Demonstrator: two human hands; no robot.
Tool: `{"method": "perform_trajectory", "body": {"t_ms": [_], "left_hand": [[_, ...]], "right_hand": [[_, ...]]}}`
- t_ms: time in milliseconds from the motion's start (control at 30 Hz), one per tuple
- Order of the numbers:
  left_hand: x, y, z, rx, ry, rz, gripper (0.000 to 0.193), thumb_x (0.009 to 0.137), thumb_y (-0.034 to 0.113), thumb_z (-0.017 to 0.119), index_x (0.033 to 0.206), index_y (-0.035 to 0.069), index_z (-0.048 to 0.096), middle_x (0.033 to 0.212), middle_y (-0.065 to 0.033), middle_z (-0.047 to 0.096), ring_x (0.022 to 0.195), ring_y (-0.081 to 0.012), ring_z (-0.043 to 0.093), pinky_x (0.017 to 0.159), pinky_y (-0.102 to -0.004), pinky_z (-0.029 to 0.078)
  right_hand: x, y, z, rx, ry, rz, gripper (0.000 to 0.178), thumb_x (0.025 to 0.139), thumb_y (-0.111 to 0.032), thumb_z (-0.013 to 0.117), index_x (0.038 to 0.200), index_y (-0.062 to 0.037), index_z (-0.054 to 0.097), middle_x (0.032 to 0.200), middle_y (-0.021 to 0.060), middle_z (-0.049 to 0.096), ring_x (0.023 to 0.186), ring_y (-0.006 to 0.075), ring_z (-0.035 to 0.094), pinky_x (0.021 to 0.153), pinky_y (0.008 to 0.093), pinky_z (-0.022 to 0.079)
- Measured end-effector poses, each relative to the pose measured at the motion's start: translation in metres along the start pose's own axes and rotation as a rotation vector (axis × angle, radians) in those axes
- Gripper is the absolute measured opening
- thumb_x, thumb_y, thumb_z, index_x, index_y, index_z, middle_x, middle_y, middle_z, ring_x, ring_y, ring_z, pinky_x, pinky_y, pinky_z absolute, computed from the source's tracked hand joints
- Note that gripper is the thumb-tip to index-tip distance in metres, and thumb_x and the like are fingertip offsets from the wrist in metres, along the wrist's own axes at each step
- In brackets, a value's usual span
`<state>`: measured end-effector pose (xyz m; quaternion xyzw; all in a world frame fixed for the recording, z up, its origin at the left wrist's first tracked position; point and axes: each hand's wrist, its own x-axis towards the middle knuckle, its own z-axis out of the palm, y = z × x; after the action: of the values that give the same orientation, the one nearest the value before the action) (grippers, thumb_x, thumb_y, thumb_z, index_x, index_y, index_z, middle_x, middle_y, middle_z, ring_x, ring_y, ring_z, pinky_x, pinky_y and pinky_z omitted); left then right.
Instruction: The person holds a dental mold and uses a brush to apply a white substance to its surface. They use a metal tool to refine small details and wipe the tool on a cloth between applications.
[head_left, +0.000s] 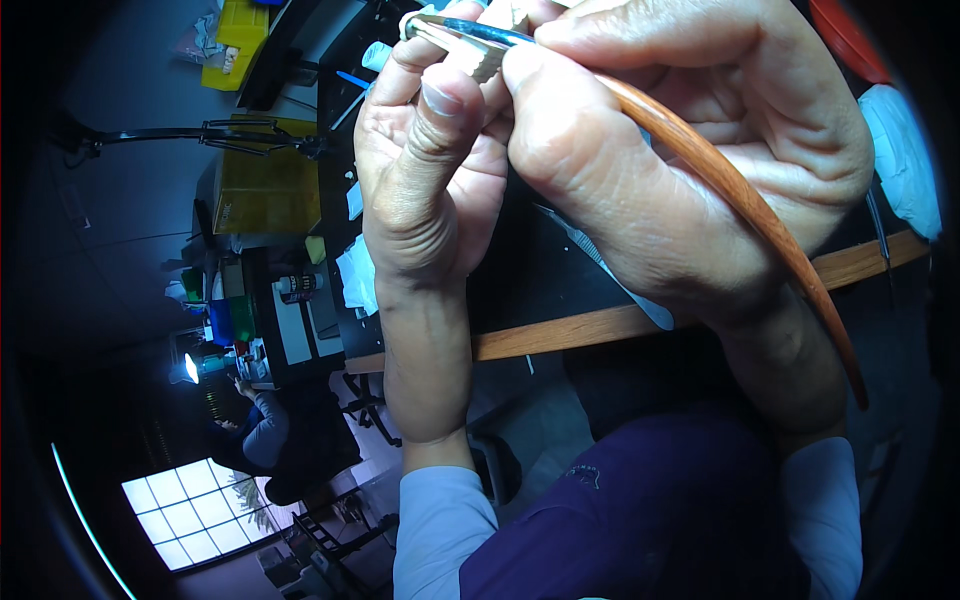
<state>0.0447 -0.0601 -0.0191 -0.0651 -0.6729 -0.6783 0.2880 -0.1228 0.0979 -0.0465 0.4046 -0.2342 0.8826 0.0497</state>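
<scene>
My right hand (640,170) is closed round a wooden-handled carving knife (740,195), its thumb and fingers pinching it near the dark metal shank. The long curved handle tapers down past my right wrist. At the top of the view, the metal end lies against a small cream-coloured piece (470,55) with a rough edge. My left hand (425,190) grips that piece between thumb and fingers. Part of it is hidden behind the fingers and cut off by the upper edge, so its kind is unclear.
Below my hands, a slim metal tool (605,265) lies on the dark bench against its wooden edge (570,330). White cloth or paper (905,160) and a red container (850,40) sit at right. Left are a jointed lamp arm (200,135), a yellow box (268,185) and another person (265,430).
</scene>
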Motion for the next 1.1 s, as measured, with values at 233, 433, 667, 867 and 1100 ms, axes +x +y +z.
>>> {"method": "perform_trajectory", "body": {"t_ms": [233,433,667,867,1100], "left_hand": [[-0.004,0.000,0.018,-0.011,0.045,0.014,0.059,0.089,0.036,0.077,0.130,0.005,0.047,0.127,-0.0115,0.054,0.119,-0.0236,0.058,0.107,-0.0415,0.049],[-0.006,0.005,0.034,-0.199,0.082,-0.037,0.068,0.090,0.046,0.075,0.136,0.006,0.044,0.133,-0.0131,0.053,0.122,-0.0254,0.057,0.109,-0.0439,0.047],[-0.010,-0.002,0.037,-0.395,0.138,-0.082,0.071,0.092,0.050,0.070,0.143,0.009,0.041,0.137,-0.0144,0.051,0.126,-0.0277,0.054,0.110,-0.0463,0.046],[-0.009,0.011,0.058,-0.011,0.388,-0.174,0.070,0.098,0.049,0.062,0.145,0.004,0.038,0.139,-0.0169,0.050,0.125,-0.0277,0.054,0.109,-0.0447,0.047],[-0.018,0.002,0.032,-0.189,0.242,-0.086,0.062,0.101,0.041,0.061,0.144,0.002,0.041,0.138,-0.0173,0.053,0.128,-0.0291,0.054,0.109,-0.0447,0.046]], "right_hand": [[0.001,0.001,0.000,0.015,0.005,0.000,0.023,0.089,-0.011,0.076,0.102,0.0004,0.060,0.088,0.0109,0.071,0.073,0.0136,0.068,0.069,0.0227,0.058],[0.002,0.002,-0.001,0.026,0.010,0.000,0.023,0.089,-0.011,0.076,0.102,0.0005,0.060,0.088,0.0111,0.071,0.073,0.0134,0.067,0.069,0.0226,0.058],[0.004,0.002,-0.001,0.045,0.016,0.001,0.024,0.089,-0.011,0.076,0.102,0.0006,0.060,0.088,0.0113,0.071,0.073,0.0132,0.067,0.069,0.0225,0.058],[0.004,0.002,0.000,0.059,0.021,0.002,0.024,0.089,-0.011,0.076,0.102,0.0007,0.059,0.088,0.0115,0.071,0.072,0.0130,0.067,0.069,0.0224,0.058],[0.007,0.000,-0.002,0.074,0.029,0.000,0.024,0.090,-0.011,0.076,0.102,0.0008,0.059,0.088,0.0117,0.071,0.072,0.0127,0.067,0.068,0.0223,0.058]]}}
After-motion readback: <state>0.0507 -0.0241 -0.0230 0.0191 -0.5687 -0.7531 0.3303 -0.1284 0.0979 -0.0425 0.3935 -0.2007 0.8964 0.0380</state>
